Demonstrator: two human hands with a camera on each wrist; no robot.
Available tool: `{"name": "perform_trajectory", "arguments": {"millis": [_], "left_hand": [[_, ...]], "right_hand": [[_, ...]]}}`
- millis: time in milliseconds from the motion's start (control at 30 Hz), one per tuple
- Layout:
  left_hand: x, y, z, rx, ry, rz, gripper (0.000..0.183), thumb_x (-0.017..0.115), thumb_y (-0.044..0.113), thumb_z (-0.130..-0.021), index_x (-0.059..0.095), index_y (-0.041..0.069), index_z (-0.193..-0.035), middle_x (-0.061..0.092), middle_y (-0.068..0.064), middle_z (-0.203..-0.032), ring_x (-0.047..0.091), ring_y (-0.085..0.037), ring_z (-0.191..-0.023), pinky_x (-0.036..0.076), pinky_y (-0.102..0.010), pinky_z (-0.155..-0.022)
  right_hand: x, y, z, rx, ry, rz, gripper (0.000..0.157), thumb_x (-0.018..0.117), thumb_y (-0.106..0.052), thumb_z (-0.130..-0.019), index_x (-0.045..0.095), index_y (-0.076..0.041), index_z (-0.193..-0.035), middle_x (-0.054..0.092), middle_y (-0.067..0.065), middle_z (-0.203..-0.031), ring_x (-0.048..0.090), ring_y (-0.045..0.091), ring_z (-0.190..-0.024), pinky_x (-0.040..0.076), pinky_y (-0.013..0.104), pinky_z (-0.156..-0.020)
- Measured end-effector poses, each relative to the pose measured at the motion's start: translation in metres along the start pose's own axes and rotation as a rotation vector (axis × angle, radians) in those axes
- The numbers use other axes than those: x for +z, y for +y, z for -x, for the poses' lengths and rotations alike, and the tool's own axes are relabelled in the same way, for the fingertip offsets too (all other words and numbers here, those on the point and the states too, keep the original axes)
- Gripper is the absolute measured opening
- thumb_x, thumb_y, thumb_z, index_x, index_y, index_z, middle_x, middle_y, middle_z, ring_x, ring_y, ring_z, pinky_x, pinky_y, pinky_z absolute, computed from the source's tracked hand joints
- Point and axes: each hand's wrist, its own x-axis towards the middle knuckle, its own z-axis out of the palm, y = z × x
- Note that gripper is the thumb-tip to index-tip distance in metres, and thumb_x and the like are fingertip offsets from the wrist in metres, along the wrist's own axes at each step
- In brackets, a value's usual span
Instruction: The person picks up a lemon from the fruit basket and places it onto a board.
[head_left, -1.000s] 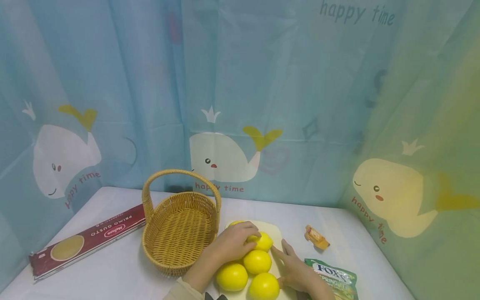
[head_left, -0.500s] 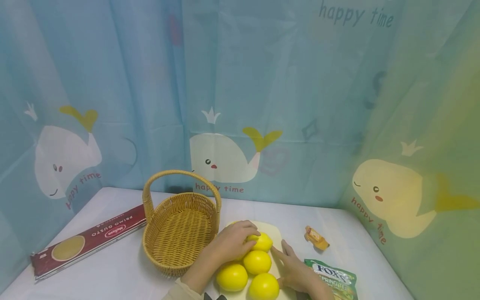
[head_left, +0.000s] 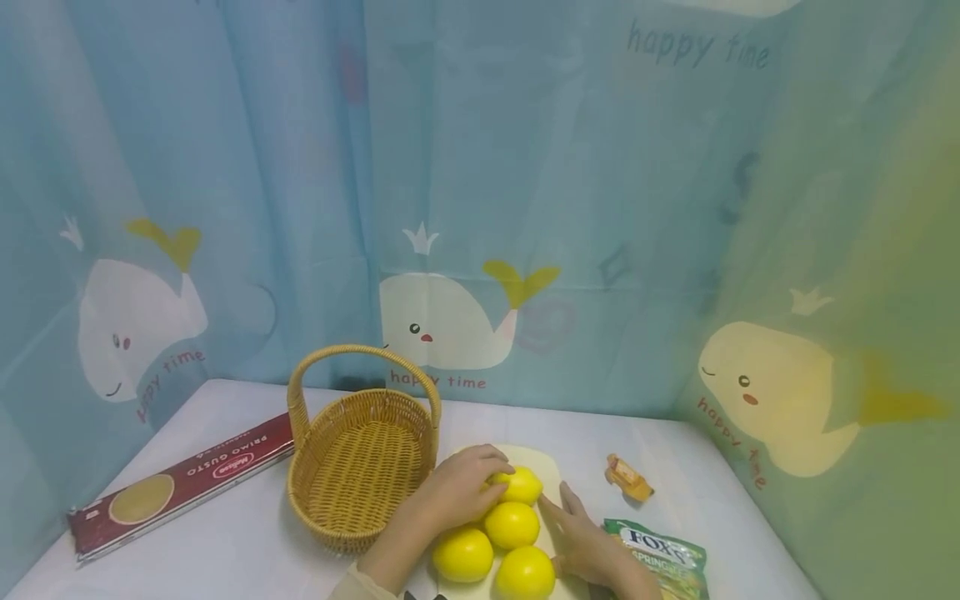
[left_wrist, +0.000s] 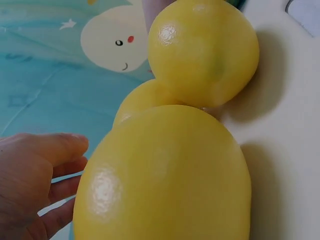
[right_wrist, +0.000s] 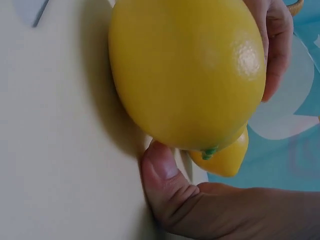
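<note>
Several yellow lemons are grouped on a cream chopping board [head_left: 542,460]. My left hand [head_left: 467,487] rests over the far-left part of the group, its fingers loosely bent beside the far lemon [head_left: 525,483]. Below it lie a middle lemon [head_left: 513,525], a left lemon [head_left: 463,555] and a near lemon [head_left: 525,573]. Along the board's right side lies my right hand [head_left: 588,546], fingers extended forward. The right wrist view shows its thumb [right_wrist: 162,167] against the underside of a lemon [right_wrist: 185,75]. Lemons under my left hand are partly hidden.
A wicker basket [head_left: 360,483] with a tall handle stands left of the board. Further left lies a long red pasta packet [head_left: 187,483]. On the right are a small orange packet [head_left: 628,479] and a green FOX'S bag [head_left: 663,558]. A patterned curtain [head_left: 600,208] encloses the table.
The head view has shifted slightly. Both hands keep nearly the same place around the lemons. A bit of yellow beyond my left hand is no longer seen.
</note>
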Motion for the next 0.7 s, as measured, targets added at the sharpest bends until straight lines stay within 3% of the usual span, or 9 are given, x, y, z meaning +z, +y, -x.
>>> {"name": "perform_trajectory", "arguments": {"millis": [200, 400, 700], "left_hand": [[0.002, -0.011, 0.003, 0.002, 0.016, -0.01, 0.026, 0.057, 0.028, -0.093, 0.066, 0.023, -0.117, 0.062, 0.007, -0.123, 0.057, -0.012, -0.116, 0.047, -0.033, -0.102], [-0.002, -0.023, 0.011, -0.033, 0.001, -0.034, 0.029, 0.056, 0.028, -0.094, 0.064, 0.022, -0.121, 0.06, 0.008, -0.125, 0.055, -0.011, -0.118, 0.047, -0.034, -0.103], [-0.01, -0.033, 0.033, -0.105, -0.002, -0.024, 0.034, 0.055, 0.03, -0.095, 0.058, 0.025, -0.128, 0.055, 0.004, -0.133, 0.051, -0.017, -0.125, 0.044, -0.041, -0.106]], "right_hand": [[0.004, 0.003, -0.005, -0.033, -0.001, -0.003, 0.085, 0.077, -0.02, -0.071, 0.037, -0.014, -0.146, 0.0, 0.03, -0.154, 0.016, 0.056, -0.136, 0.015, 0.077, -0.102], [0.009, 0.004, -0.016, 0.022, 0.009, -0.01, 0.08, 0.075, -0.012, -0.072, 0.04, -0.014, -0.144, 0.005, 0.03, -0.154, 0.018, 0.056, -0.135, 0.016, 0.075, -0.103], [0.002, 0.011, -0.022, -0.057, 0.031, 0.116, 0.08, 0.076, -0.024, -0.074, 0.04, -0.007, -0.143, 0.017, 0.033, -0.151, 0.029, 0.054, -0.133, 0.027, 0.07, -0.104]]}}
